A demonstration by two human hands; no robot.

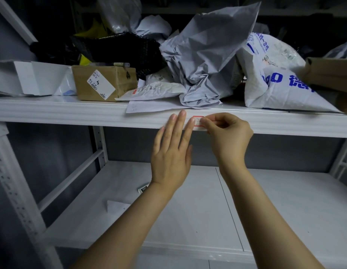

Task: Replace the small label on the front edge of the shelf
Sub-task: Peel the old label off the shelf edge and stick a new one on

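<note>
Small red-bordered label (197, 121) sits on the front edge of the upper shelf (71, 115), below the grey mailer bag (207, 55). Left hand (171, 152) flat, fingers (181, 121) straight and close together against the edge, index tip touching the label's left side. Right hand (229, 133) fingers (213, 123) curled, pinching the label's right end. Cardboard box (102, 82) further left on the same shelf. Lower shelf (265, 210) has a small tag (143, 189).
</note>
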